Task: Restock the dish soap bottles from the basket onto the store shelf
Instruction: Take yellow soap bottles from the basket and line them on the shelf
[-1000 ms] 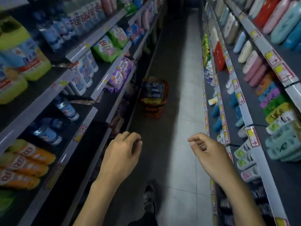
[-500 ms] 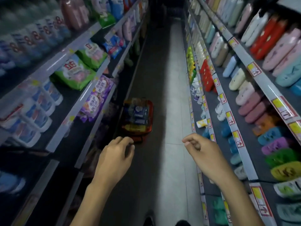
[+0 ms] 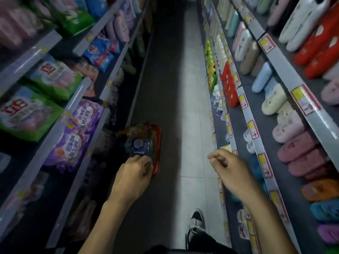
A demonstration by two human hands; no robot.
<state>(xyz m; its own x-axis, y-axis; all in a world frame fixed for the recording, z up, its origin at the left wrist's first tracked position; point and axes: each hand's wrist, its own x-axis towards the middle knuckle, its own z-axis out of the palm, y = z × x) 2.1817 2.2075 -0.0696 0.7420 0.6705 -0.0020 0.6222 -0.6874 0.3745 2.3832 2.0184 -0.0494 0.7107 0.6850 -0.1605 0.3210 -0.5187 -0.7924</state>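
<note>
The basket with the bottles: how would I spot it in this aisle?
Look down the grey floor between the two shelf runs. The basket sits low against the left-hand shelves, just beyond the left hand. It is the only red-rimmed container standing on the floor, packed with blue-labelled bottles.

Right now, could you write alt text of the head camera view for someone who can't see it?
Two empty hands, left hand and right hand, reach along a narrow store aisle toward a red basket of bottles on the floor. Detergent bags line the left shelves, slippers the right.
</note>
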